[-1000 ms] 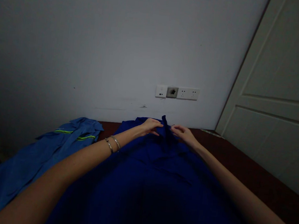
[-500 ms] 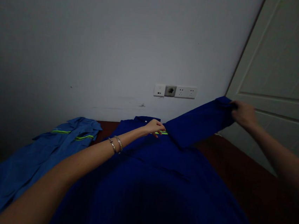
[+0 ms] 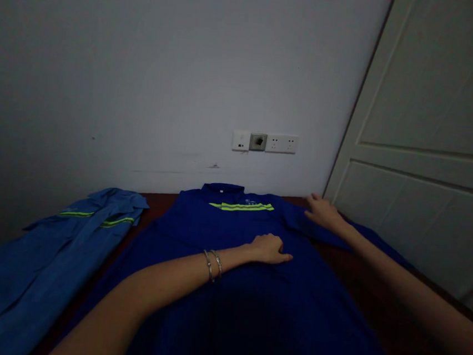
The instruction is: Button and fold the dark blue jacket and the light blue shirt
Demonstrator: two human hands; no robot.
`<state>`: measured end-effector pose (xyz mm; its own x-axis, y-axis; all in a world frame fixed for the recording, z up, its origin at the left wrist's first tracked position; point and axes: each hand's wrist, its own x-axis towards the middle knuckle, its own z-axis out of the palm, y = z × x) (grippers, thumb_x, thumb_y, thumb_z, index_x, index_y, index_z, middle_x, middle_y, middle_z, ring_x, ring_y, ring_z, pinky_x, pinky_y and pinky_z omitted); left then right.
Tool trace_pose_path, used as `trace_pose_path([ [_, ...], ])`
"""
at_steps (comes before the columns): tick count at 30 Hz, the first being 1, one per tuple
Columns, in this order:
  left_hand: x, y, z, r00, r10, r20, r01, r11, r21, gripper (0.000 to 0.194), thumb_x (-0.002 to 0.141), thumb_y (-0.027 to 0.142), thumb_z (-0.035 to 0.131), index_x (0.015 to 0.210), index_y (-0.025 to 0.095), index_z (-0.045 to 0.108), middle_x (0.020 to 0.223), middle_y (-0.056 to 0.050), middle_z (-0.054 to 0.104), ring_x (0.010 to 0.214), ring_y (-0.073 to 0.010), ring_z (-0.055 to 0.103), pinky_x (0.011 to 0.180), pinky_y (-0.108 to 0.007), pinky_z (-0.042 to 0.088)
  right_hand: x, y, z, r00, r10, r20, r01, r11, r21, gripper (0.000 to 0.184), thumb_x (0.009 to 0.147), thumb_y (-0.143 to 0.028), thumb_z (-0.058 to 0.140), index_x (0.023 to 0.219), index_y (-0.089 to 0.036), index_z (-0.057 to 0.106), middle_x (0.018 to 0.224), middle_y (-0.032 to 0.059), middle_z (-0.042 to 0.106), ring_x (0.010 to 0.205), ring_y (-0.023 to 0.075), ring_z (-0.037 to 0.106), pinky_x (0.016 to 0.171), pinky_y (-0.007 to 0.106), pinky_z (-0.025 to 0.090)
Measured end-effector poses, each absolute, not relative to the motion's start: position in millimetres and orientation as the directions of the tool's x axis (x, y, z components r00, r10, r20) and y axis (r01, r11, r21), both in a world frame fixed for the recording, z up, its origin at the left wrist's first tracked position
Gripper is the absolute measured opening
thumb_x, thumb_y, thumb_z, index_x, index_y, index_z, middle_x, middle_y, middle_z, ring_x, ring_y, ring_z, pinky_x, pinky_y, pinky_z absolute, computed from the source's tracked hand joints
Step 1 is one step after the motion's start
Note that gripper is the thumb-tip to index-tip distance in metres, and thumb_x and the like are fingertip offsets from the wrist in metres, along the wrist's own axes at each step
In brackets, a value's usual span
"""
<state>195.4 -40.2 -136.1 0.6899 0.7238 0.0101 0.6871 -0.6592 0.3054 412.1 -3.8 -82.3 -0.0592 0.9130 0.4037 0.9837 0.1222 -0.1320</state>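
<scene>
A dark blue work jacket (image 3: pixel 222 237) lies spread out front side up, collar toward the wall, with a yellow-green reflective stripe across its chest. My left hand (image 3: pixel 269 249), two bracelets on its wrist, rests palm down on the middle of the jacket; the thumb sticks out and the other fingers are partly hidden. Above the jacket's right-side sleeve (image 3: pixel 299 220), near the shoulder, is my right hand (image 3: pixel 323 211), its fingers stretched out and holding nothing. That sleeve extends rightward beneath my forearm.
A lighter blue garment (image 3: pixel 57 255) with similar stripes lies at the left. Both garments are on a dark reddish surface (image 3: pixel 161 204) against a pale wall (image 3: pixel 166 81) with a row of sockets (image 3: pixel 281 143). A white panelled door (image 3: pixel 434 124) stands at the right.
My right hand has let go of the raised sleeve, which now lies out to the right. My left hand has moved down from the chest stripe to the jacket's middle. The view has shifted slightly right.
</scene>
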Motion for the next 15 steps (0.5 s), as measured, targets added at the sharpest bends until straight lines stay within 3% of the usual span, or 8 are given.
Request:
trace_pose_path([
  [3, 217, -55, -139, 0.663, 0.748, 0.035, 0.730, -0.655, 0.195, 0.049, 0.070, 0.060, 0.052, 0.082, 0.015, 0.068, 0.089, -0.019, 0.065, 0.085, -0.0307, 0.062, 0.069, -0.037, 0.048, 383, -12, -96, -0.111, 0.941, 0.319, 0.993, 0.118, -0.003, 0.046, 0.077, -0.022, 0.049, 0.123, -0.017, 0.048, 0.132, 0.0176, 0.040, 0.112, 0.0339, 0.046, 0.086, 0.046, 0.039],
  [6, 226, -60, -135, 0.623, 0.782, -0.023, 0.776, -0.614, 0.143, 0.035, 0.071, 0.044, 0.056, 0.089, 0.015, 0.067, 0.095, -0.015, 0.066, 0.088, -0.0278, 0.062, 0.072, -0.034, 0.048, 361, -19, -99, -0.203, 0.943, 0.263, 0.979, 0.200, 0.038, 0.044, 0.078, -0.022, 0.047, 0.121, -0.018, 0.049, 0.132, 0.0153, 0.041, 0.112, 0.0313, 0.047, 0.087, 0.045, 0.040],
  [10, 217, -48, -132, 0.577, 0.809, -0.112, 0.798, -0.530, 0.286, 0.021, 0.069, 0.027, 0.060, 0.085, 0.017, 0.067, 0.086, -0.009, 0.068, 0.079, -0.0214, 0.064, 0.065, -0.026, 0.048, 346, -28, -92, -0.303, 0.914, 0.271, 0.951, 0.307, 0.029, 0.037, 0.079, -0.020, 0.046, 0.115, -0.018, 0.055, 0.126, 0.0124, 0.049, 0.110, 0.0256, 0.050, 0.089, 0.037, 0.039],
  [13, 203, -36, -135, 0.679, 0.717, -0.154, 0.693, -0.558, 0.457, 0.026, 0.072, 0.036, 0.061, 0.087, 0.016, 0.067, 0.078, -0.005, 0.067, 0.066, -0.0154, 0.061, 0.059, -0.023, 0.045, 340, -35, -85, -0.327, 0.901, 0.285, 0.938, 0.345, -0.015, 0.032, 0.081, -0.023, 0.045, 0.109, -0.019, 0.058, 0.118, 0.0099, 0.056, 0.104, 0.0224, 0.054, 0.085, 0.031, 0.041],
  [15, 193, -32, -139, 0.788, 0.607, -0.098, 0.565, -0.651, 0.506, 0.036, 0.067, 0.046, 0.065, 0.088, 0.016, 0.067, 0.079, -0.004, 0.066, 0.068, -0.0145, 0.059, 0.060, -0.022, 0.043, 337, -41, -82, -0.323, 0.903, 0.285, 0.938, 0.345, -0.029, 0.030, 0.082, -0.024, 0.044, 0.107, -0.020, 0.060, 0.113, 0.0084, 0.059, 0.102, 0.0222, 0.055, 0.082, 0.030, 0.042],
])
